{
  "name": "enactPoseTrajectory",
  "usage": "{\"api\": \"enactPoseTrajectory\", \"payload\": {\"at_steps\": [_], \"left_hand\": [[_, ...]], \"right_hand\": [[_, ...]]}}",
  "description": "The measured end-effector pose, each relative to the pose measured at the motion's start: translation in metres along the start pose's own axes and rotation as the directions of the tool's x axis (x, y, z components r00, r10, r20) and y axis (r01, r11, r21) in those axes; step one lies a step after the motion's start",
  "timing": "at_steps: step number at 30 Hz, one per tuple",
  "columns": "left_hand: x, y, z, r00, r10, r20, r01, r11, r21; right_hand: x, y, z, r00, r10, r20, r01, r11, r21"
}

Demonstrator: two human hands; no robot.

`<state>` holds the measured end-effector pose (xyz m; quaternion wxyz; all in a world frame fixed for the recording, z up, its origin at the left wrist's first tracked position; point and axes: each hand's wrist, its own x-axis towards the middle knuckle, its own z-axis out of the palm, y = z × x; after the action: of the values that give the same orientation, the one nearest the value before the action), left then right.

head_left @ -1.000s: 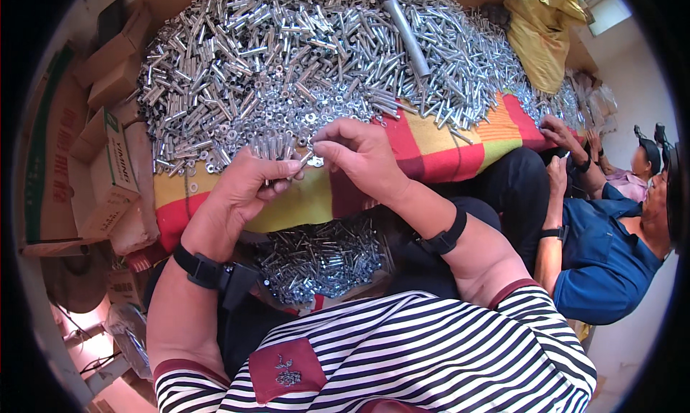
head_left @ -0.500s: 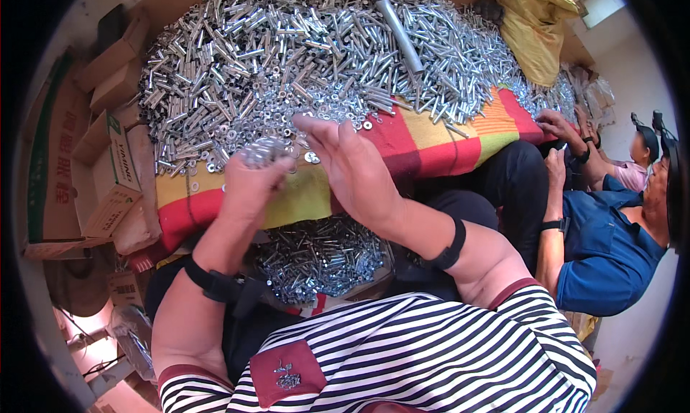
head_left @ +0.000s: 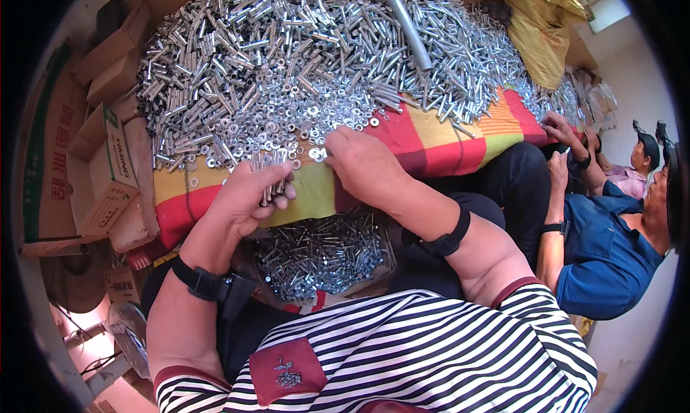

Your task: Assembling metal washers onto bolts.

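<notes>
Left of centre in the head view, my left grip (head_left: 248, 190) is closed around a bundle of metal fasteners (head_left: 269, 159); they look hard, slippery and singly light, best pinched mid-shank. Just above centre, my right grip (head_left: 363, 163) curls beside loose washers (head_left: 318, 154); I cannot tell whether it pinches anything.
</notes>
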<state>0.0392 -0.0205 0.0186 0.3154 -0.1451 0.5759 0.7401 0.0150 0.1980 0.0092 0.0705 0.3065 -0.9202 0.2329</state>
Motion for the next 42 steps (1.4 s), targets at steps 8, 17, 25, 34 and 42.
{"api": "enactPoseTrajectory", "payload": {"at_steps": [8, 17, 25, 34, 42], "left_hand": [[0.012, -0.005, 0.008, 0.987, 0.123, -0.106, -0.106, 0.982, 0.153], [0.011, -0.007, 0.017, 0.946, 0.290, -0.147, -0.235, 0.921, 0.310], [0.006, -0.015, 0.018, 0.906, 0.423, -0.028, -0.379, 0.838, 0.392], [0.012, -0.009, -0.006, 0.531, 0.808, 0.255, -0.774, 0.340, 0.535], [0.008, 0.003, -0.003, 0.867, 0.490, -0.095, -0.458, 0.857, 0.236]], "right_hand": [[0.011, -0.013, 0.004, 0.989, 0.064, 0.135, -0.051, 0.994, -0.092], [0.003, -0.001, -0.002, 0.999, 0.036, -0.011, -0.035, 0.999, 0.039], [0.010, -0.003, -0.009, 0.857, 0.300, 0.419, -0.486, 0.199, 0.851], [0.024, 0.003, -0.002, 0.778, 0.079, 0.623, -0.593, -0.234, 0.770], [0.048, 0.019, 0.008, 0.985, -0.107, -0.135, 0.089, 0.987, -0.137]]}}
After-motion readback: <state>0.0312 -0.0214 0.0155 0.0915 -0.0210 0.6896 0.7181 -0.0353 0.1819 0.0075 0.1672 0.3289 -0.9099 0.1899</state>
